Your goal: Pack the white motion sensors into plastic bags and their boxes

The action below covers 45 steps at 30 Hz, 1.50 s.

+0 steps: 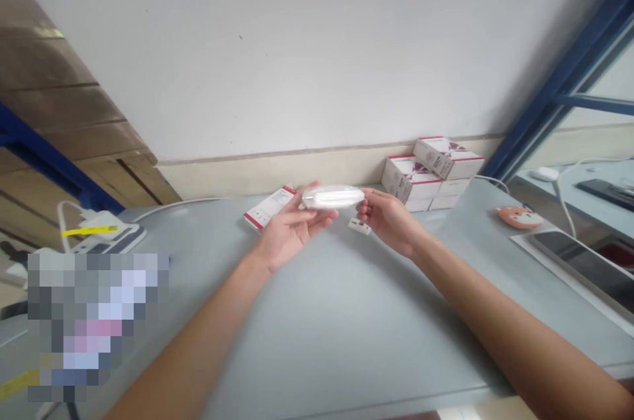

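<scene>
Both my hands hold a small white oblong packet above the grey table, near its far edge. My left hand cups it from below with fingers curled round its left end. My right hand pinches its right end. A flat white box with red trim lies on the table just behind my left hand. A small white piece lies on the table under the packet, close to my right hand.
A stack of white and red boxes stands against the wall at the back right. An orange round object, a tablet and a white cable are at the right. A white device with a yellow strip sits at the left.
</scene>
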Each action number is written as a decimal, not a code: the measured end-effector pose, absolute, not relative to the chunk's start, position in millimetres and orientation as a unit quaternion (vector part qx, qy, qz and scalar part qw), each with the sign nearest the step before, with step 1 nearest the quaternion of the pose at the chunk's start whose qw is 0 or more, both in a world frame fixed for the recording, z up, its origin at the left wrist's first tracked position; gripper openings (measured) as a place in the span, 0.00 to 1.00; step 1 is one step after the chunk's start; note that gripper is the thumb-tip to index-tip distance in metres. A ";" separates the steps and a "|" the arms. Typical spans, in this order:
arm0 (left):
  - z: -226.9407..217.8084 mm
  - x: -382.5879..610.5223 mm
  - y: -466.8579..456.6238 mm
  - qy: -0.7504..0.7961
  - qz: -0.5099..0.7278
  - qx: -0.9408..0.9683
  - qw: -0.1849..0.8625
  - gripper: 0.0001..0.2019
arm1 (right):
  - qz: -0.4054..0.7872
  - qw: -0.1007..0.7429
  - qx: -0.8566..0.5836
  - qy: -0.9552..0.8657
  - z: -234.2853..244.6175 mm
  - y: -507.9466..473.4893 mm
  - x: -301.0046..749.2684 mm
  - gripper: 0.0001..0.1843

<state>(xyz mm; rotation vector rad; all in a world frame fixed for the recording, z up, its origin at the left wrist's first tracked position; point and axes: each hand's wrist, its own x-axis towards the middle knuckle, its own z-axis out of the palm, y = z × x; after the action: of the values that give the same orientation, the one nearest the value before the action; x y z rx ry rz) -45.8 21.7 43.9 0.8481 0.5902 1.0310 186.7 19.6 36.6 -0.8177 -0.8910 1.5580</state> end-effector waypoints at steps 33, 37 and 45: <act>14.5 -30.1 25.7 0.412 0.468 0.448 0.641 0.24 | 0.195 0.315 -0.425 -0.826 19.9 0.2 170.4 0.49; 18.7 -27.5 23.5 0.364 0.461 0.463 0.664 0.25 | 0.295 0.336 -0.408 -0.796 16.0 0.7 171.7 0.46; 36.2 -53.6 37.5 0.491 0.409 0.736 0.222 0.24 | 0.457 0.513 -0.381 -0.619 28.6 -1.1 161.6 0.40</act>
<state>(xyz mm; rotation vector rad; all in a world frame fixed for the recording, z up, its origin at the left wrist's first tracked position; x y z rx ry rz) -53.6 37.5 36.2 2.0336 1.3560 1.1303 161.6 -1.1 28.6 -0.9153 -1.4885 1.0979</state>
